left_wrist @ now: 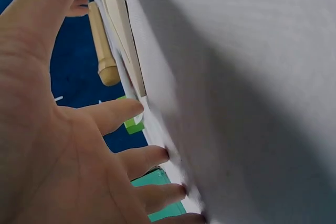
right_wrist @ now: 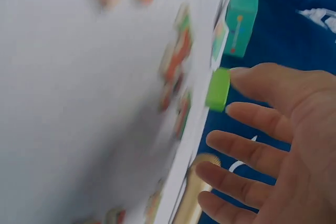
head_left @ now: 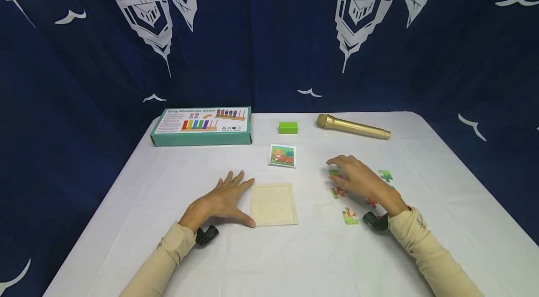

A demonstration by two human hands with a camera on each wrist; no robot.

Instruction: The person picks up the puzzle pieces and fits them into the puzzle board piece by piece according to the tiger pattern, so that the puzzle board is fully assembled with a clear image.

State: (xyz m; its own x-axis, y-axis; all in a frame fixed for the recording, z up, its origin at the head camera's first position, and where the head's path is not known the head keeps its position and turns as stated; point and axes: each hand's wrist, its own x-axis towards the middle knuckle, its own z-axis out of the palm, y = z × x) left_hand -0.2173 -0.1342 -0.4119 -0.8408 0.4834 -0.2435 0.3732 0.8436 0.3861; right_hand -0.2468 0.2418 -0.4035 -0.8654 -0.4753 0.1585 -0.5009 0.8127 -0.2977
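Note:
A pale wooden puzzle tray [head_left: 274,204] with a raised rim lies flat in the middle of the table. My left hand [head_left: 225,199] is at its left side, fingers spread, the thumb at the near left corner and the index finger by the far left corner. Over on the right, my right hand [head_left: 358,177] hovers above scattered jigsaw pieces, its fingers loosely extended and holding nothing. One puzzle piece [head_left: 350,216] lies nearer the front, and another puzzle piece [head_left: 385,175] lies beyond the wrist. The hand and wrist partly cover several others.
A picture card [head_left: 282,155] showing an animal lies behind the tray. Farther back are a green block [head_left: 288,127], a gold microphone [head_left: 353,127] and a teal Ring Challenge Game box [head_left: 202,126]. A dark blue patterned curtain [head_left: 252,54] hangs behind the white table [head_left: 139,203].

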